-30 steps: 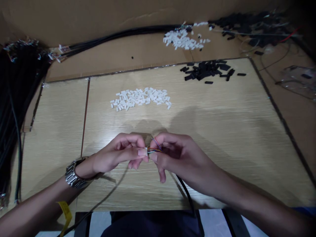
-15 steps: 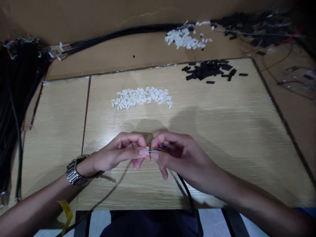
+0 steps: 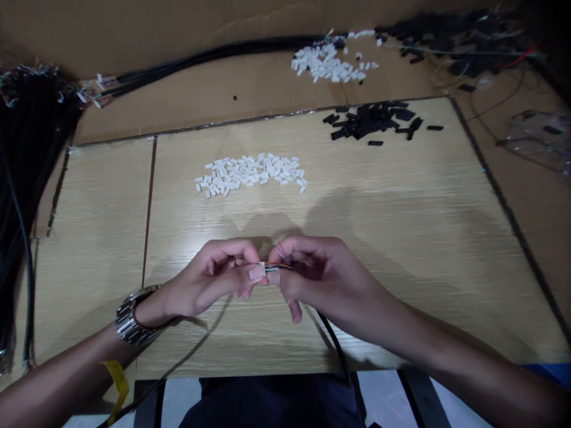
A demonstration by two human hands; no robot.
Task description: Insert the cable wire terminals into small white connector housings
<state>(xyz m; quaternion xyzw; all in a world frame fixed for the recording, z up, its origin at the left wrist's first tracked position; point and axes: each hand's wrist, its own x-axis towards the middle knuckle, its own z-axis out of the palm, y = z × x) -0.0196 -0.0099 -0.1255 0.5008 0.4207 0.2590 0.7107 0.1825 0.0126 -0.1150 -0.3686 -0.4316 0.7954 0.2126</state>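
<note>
My left hand [image 3: 214,279] pinches a small white connector [image 3: 263,267] between thumb and fingers, just above the wooden board [image 3: 401,238]. My right hand [image 3: 316,276] is closed on the thin coloured wires [image 3: 282,260] that run into that connector. A black cable [image 3: 332,342] drops from my right hand toward the board's near edge. The two hands meet fingertip to fingertip at the board's middle front. A metal watch [image 3: 131,315] sits on my left wrist.
A heap of white connectors [image 3: 250,173] lies beyond my hands. Black sleeves [image 3: 372,122] are piled at the back right, with more white connectors [image 3: 328,64] and black parts [image 3: 450,41] behind. Black cable bundles [image 3: 22,178] fill the left side.
Both hands have stayed pinched together on the connector and wires. The view has shifted slightly, so everything sits a little higher and to the left.
</note>
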